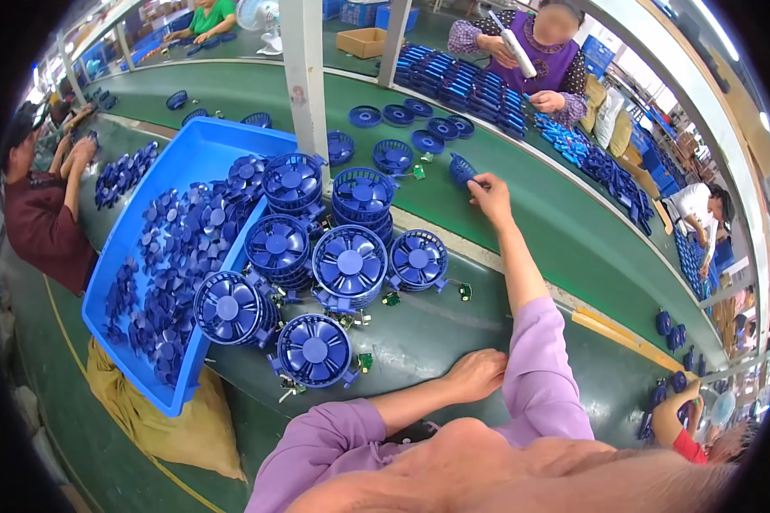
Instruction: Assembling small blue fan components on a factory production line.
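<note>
My right hand (493, 201) reaches out over the green conveyor belt (565, 256). Its fingers are closed on the edge of a blue round fan housing (462, 169), which is tilted up on its side. My left hand (477, 374) rests on the dark green worktable (428, 329) beside my right elbow; its fingertips are hidden. Left of it stand several stacks of blue fan housings with blades in them, among them a front one (315, 350) and a middle one (349, 263). Small green circuit boards (466, 291) hang from them on wires.
A large blue tray (192, 359) of loose fan blades (175, 256) stands left of the stacks. A white post (305, 77) rises behind them. Blue rings (398, 114) and more housings (393, 156) lie on the belt. Across it, a co-worker (543, 51) holds a white tool.
</note>
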{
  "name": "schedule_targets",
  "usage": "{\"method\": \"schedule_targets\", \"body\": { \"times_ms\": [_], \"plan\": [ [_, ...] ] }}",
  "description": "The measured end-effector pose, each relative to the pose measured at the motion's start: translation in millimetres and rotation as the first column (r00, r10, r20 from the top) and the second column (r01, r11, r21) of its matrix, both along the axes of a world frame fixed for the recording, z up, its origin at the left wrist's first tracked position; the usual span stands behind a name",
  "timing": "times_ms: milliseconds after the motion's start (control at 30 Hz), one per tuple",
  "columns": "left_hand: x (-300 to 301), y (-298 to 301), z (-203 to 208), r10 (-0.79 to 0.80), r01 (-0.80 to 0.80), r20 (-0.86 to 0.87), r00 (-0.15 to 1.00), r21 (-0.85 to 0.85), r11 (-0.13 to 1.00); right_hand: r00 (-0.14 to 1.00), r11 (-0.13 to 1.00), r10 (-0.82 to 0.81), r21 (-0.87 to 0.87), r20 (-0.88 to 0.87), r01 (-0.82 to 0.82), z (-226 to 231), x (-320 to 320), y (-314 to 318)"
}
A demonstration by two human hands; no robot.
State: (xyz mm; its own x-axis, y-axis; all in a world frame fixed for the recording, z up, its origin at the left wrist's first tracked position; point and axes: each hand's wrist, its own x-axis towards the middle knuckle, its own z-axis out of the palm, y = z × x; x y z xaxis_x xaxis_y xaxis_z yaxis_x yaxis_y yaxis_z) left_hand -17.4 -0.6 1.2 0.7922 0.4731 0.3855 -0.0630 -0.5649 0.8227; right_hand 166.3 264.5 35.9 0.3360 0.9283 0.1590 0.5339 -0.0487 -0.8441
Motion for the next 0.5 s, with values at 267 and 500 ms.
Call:
{"method": "schedule_targets", "body": {
  "times_ms": [267, 500],
  "plan": [
    [-3, 0, 3, -0.001, 0.002, 0.077, 0.997, -0.015, 1.000, 0.799, 0.793, 0.594, 0.230, -0.092, -0.564, 67, -59, -108],
    [-2, 0, 2, -0.003, 0.004, 0.077, 0.997, -0.005, 1.000, 0.706, 0.684, 0.699, 0.183, 0.109, -0.706, 74, -82, -108]
  ]
}}
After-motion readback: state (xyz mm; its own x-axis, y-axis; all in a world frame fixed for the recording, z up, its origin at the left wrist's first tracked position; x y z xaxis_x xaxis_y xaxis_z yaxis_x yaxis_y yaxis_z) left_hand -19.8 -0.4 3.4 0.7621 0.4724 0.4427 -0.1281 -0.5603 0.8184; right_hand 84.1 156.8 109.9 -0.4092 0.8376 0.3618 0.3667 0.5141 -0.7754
